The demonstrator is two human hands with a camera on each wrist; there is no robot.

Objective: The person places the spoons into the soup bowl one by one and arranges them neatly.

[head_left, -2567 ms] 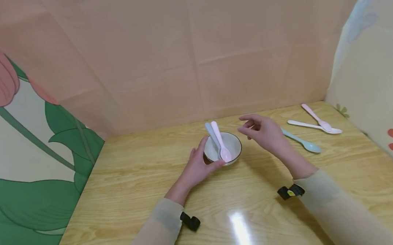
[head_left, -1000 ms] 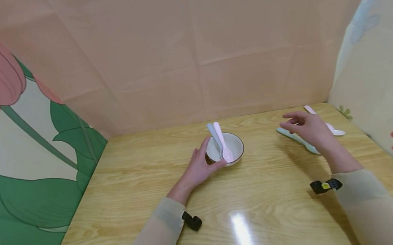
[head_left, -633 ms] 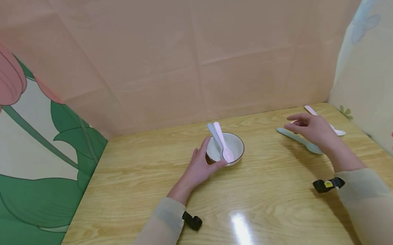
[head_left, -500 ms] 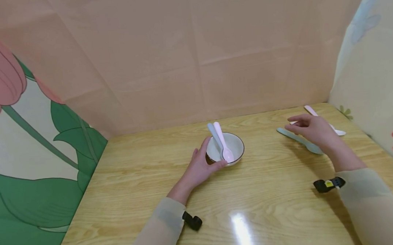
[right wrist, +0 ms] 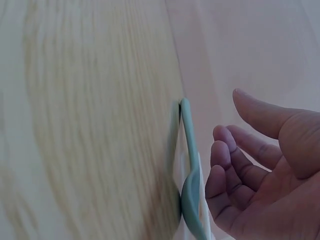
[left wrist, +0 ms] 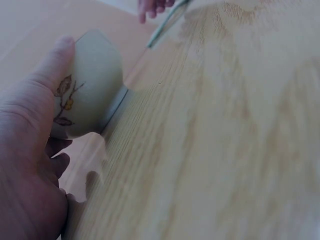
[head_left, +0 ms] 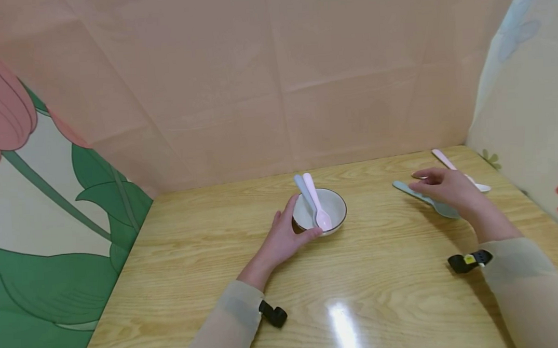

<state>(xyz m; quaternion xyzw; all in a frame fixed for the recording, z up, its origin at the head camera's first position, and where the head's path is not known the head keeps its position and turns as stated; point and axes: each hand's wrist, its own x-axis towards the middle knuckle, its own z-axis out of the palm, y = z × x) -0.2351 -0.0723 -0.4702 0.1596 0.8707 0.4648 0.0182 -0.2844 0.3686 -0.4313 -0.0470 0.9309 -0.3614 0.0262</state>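
Note:
My left hand (head_left: 282, 240) grips a small white bowl (head_left: 335, 209) with a dark rim, thumb at the near side and fingers round the left. A light blue spoon (head_left: 300, 183) and a pink spoon (head_left: 309, 185) lean inside it, handles over the far rim. In the left wrist view the bowl (left wrist: 92, 80) shows a painted twig. Over on the right, my right hand (head_left: 450, 188) hovers above a mint green spoon (head_left: 403, 188) on the table. Its thumb stands apart from loosely bent fingers, and the right wrist view shows a gap between them and the green spoon (right wrist: 190, 145).
Beyond the right hand, a white spoon (head_left: 483, 188) and a second pink spoon (head_left: 443, 158) lie crossed, partly hidden by the hand. The wooden table (head_left: 206, 224) ends at a plain backdrop (head_left: 210, 94), with printed cloths at both sides.
My right hand has moved right, from beside the bowl to over the mint green spoon, and has lowered slightly in the last half second. The left hand keeps its grip on the bowl.

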